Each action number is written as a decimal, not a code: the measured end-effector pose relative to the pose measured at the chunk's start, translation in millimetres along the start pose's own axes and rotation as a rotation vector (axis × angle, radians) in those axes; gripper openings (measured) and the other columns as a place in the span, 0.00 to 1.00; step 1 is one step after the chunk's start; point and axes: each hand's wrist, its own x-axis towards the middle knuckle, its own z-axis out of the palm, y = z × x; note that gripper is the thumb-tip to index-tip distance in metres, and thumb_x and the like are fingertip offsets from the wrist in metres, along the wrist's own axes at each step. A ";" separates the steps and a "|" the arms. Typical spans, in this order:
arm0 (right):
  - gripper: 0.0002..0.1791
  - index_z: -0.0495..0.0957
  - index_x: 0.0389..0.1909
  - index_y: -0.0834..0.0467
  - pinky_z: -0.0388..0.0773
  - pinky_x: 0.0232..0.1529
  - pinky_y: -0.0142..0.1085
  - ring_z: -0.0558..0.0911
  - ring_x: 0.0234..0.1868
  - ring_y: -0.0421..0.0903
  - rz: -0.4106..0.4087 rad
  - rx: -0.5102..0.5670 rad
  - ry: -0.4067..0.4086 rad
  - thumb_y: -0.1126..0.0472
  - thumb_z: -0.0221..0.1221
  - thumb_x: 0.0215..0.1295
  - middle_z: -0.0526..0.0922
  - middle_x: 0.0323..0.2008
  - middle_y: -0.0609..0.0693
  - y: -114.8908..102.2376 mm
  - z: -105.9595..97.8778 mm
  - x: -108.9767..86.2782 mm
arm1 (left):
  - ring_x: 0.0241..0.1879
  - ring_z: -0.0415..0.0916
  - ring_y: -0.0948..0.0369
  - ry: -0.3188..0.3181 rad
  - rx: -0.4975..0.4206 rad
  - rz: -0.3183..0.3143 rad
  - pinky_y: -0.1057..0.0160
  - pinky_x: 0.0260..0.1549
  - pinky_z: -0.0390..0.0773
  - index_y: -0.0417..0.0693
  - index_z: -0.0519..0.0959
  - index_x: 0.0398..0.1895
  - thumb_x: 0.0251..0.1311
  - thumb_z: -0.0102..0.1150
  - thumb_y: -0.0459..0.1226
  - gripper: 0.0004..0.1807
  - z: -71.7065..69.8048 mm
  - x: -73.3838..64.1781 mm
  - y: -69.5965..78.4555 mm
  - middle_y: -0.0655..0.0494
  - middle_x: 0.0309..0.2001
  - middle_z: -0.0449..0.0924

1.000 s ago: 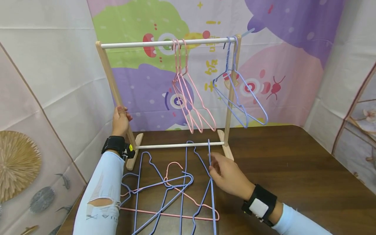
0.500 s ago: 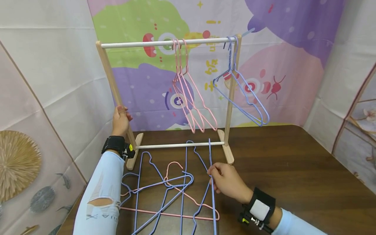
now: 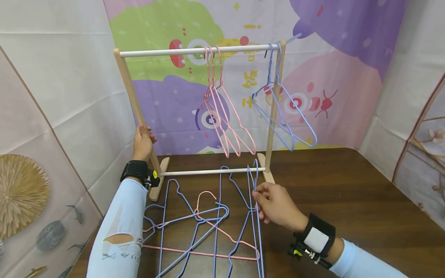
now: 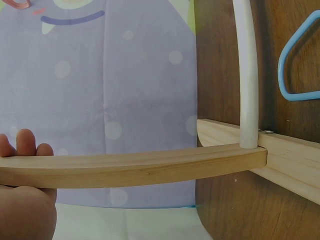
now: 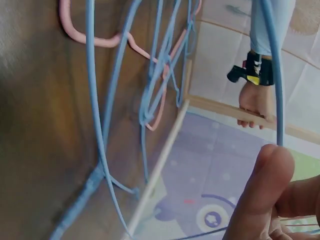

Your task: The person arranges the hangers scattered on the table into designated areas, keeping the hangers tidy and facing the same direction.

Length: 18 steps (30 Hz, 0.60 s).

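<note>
In the head view my left hand (image 3: pixel 143 143) grips the left wooden post (image 3: pixel 130 88) of a small clothes rack; in the left wrist view its fingers wrap this post. My right hand (image 3: pixel 278 204) pinches the wire of a blue clothes hanger (image 5: pixel 276 75) between thumb and finger, near the rack's right foot. Its hook end rises past the lower white bar (image 3: pixel 208 172). Several other blue hangers (image 3: pixel 208 231) lie overlapping on the table, with a pink hanger (image 3: pixel 205 254) among them.
Pink hangers (image 3: pixel 236 110) hang mid-way along the rack's top bar (image 3: pixel 156 53), and blue hangers (image 3: pixel 309 125) hang by its right post (image 3: pixel 272 119). A patterned cloth (image 3: pixel 167 108) stands behind the brown table (image 3: pixel 347 208).
My right hand has closed on a blue hanger and moved slightly up and right, drawing its hook end apart from the hanger beside it. The hanging blue hangers swing; my left hand stays put.
</note>
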 end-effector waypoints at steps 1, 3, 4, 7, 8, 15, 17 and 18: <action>0.06 0.78 0.43 0.65 0.79 0.13 0.42 0.78 0.14 0.46 -0.010 -0.012 0.007 0.66 0.56 0.77 0.77 0.17 0.52 -3.3 -2.7 0.7 | 0.34 0.73 0.64 0.001 0.002 0.000 0.64 0.46 0.74 0.43 0.66 0.51 0.77 0.21 0.58 0.30 0.2 -0.1 0.4 0.51 0.35 0.68; 0.06 0.78 0.43 0.67 0.79 0.13 0.41 0.78 0.14 0.46 -0.036 -0.031 0.009 0.66 0.56 0.77 0.77 0.17 0.52 -10.5 -8.5 1.8 | 0.34 0.73 0.63 -0.002 0.006 -0.001 0.63 0.47 0.74 0.41 0.66 0.52 0.77 0.21 0.58 0.32 0.6 -0.3 0.9 0.50 0.35 0.68; 0.06 0.78 0.43 0.67 0.79 0.13 0.41 0.78 0.14 0.47 -0.048 -0.036 0.012 0.66 0.56 0.77 0.77 0.17 0.53 -15.0 -11.6 2.4 | 0.34 0.73 0.63 -0.005 0.006 -0.004 0.64 0.46 0.74 0.41 0.66 0.52 0.77 0.20 0.58 0.32 0.4 -0.4 1.5 0.50 0.35 0.68; 0.08 0.78 0.45 0.68 0.79 0.13 0.41 0.78 0.13 0.47 -0.081 -0.058 0.025 0.66 0.56 0.77 0.78 0.17 0.52 -30.7 -21.1 4.1 | 0.34 0.73 0.63 -0.009 -0.002 -0.006 0.64 0.46 0.74 0.38 0.65 0.54 0.77 0.20 0.57 0.33 0.4 -0.6 1.9 0.50 0.35 0.67; 0.08 0.78 0.45 0.68 0.79 0.13 0.42 0.78 0.13 0.47 -0.087 -0.070 0.033 0.65 0.56 0.77 0.78 0.16 0.52 -36.8 -24.6 4.7 | 0.34 0.73 0.63 -0.009 -0.005 -0.007 0.64 0.46 0.74 0.39 0.66 0.53 0.77 0.21 0.57 0.32 0.5 -0.7 2.1 0.50 0.35 0.67; 0.09 0.80 0.44 0.66 0.79 0.14 0.40 0.78 0.14 0.48 -0.155 -0.170 0.065 0.63 0.56 0.78 0.78 0.16 0.52 -77.4 -47.2 6.1 | 0.34 0.73 0.64 -0.020 -0.020 -0.009 0.64 0.47 0.74 0.44 0.66 0.50 0.77 0.21 0.57 0.29 -0.4 -0.3 1.2 0.50 0.35 0.67; 0.09 0.80 0.45 0.67 0.80 0.15 0.39 0.79 0.14 0.47 -0.170 -0.194 0.064 0.63 0.56 0.78 0.78 0.16 0.53 -86.3 -51.9 5.4 | 0.34 0.73 0.64 -0.024 -0.019 -0.011 0.64 0.47 0.74 0.40 0.65 0.52 0.77 0.21 0.57 0.31 -0.8 0.1 0.7 0.50 0.36 0.67; 0.10 0.80 0.45 0.68 0.80 0.15 0.39 0.79 0.15 0.47 -0.175 -0.201 0.062 0.64 0.56 0.78 0.78 0.17 0.53 -90.2 -53.8 5.0 | 0.34 0.73 0.64 -0.026 -0.018 -0.012 0.64 0.47 0.74 0.38 0.65 0.54 0.77 0.21 0.57 0.32 -1.1 0.2 0.6 0.49 0.36 0.67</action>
